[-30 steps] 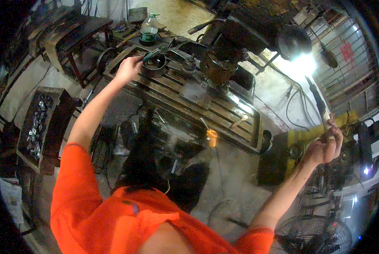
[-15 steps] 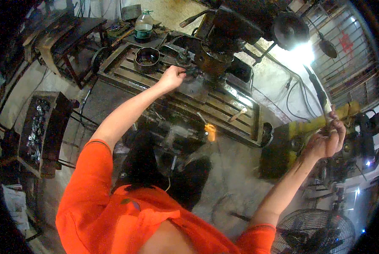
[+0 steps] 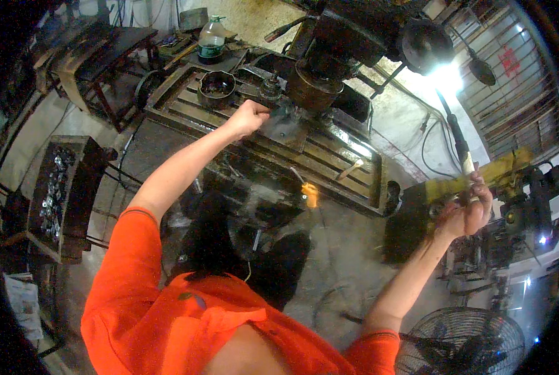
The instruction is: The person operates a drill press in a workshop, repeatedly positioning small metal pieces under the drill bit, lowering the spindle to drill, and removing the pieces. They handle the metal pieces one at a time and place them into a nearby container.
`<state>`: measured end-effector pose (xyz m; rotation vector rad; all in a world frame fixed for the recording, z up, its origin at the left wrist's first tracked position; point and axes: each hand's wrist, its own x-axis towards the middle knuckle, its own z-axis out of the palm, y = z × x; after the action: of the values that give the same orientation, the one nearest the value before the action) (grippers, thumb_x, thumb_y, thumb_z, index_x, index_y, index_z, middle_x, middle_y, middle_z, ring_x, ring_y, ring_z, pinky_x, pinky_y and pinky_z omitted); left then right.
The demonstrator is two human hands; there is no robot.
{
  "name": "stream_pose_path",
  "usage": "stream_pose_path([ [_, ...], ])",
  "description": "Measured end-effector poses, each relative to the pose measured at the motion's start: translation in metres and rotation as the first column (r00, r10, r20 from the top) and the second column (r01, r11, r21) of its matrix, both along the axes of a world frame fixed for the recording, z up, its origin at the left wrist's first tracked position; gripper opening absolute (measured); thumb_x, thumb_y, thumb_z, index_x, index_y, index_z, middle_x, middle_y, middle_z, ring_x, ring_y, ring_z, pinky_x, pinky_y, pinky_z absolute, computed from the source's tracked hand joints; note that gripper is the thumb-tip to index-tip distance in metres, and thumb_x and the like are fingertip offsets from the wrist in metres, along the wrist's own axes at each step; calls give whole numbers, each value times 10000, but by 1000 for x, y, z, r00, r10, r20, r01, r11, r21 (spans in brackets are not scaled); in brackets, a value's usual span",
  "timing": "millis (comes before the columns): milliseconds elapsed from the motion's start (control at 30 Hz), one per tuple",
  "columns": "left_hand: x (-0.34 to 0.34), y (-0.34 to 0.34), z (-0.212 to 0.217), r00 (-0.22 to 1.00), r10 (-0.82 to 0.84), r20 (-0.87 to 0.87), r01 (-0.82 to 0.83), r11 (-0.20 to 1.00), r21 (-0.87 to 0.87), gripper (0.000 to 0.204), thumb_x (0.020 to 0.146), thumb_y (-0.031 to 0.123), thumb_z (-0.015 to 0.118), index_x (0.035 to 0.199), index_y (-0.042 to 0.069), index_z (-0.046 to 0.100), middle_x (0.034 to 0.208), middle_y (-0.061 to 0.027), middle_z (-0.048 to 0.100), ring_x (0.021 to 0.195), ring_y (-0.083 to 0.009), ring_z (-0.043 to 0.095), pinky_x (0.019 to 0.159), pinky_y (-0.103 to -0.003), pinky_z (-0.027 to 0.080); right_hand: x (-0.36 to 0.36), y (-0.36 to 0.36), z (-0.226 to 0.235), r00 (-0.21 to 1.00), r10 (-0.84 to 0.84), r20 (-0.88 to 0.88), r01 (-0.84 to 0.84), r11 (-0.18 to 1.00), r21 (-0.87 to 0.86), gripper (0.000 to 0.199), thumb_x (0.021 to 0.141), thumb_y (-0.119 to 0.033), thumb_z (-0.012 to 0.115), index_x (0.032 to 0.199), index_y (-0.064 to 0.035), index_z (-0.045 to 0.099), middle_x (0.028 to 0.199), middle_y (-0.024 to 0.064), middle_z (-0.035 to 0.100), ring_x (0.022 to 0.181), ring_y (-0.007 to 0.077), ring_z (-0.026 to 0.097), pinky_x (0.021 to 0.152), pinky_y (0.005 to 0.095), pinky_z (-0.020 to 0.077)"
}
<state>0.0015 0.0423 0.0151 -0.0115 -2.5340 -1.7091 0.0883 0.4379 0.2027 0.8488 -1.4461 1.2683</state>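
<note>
- Over the slotted machine table (image 3: 323, 167), the left hand (image 3: 249, 119) was held with its fingers curled inward; whether anything was pinched in them could not be told.
- Just to the right of its fingertips, a flat metal plate (image 3: 284, 134) was set below the dark spindle head (image 3: 317, 86).
- By the right hand (image 3: 470, 215), well apart at the far right, a lever (image 3: 459, 137) was gripped near its pale end, fingers wrapped round.
- Beyond the left hand, to its left, a round pan (image 3: 217, 100) was placed on the table.
</note>
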Motion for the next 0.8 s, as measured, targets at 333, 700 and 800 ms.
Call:
stream_pose_path([
  [333,24,-3,-9,988,-144,52,131,971,198,246,821,144,543,985,-29,600,545,10,469,414,-60,376,359,-238,277,-1,2,-20,998,59,5,-58,998,-39,90,662,-68,441,709,-8,488,843,199,575,879,317,554,956,526,334],
  [700,30,0,-10,991,-105,-80,111,991,73,246,808,128,533,974,-38,606,534,24,456,441,-52,364,385,-247,293,-7,11,-45,998,47,-48,-46,999,6,233,746,-248,523,740,-15,524,752,114,538,930,320,518,924,514,338],
  [800,28,-4,-14,990,-96,-105,101,994,45,250,804,125,532,968,-51,603,545,8,478,484,-62,398,426,-261,327,-6,5,-49,998,61,-33,-62,997,-41,219,736,-241,531,721,-22,525,697,84,516,893,312,521,913,518,346],
])
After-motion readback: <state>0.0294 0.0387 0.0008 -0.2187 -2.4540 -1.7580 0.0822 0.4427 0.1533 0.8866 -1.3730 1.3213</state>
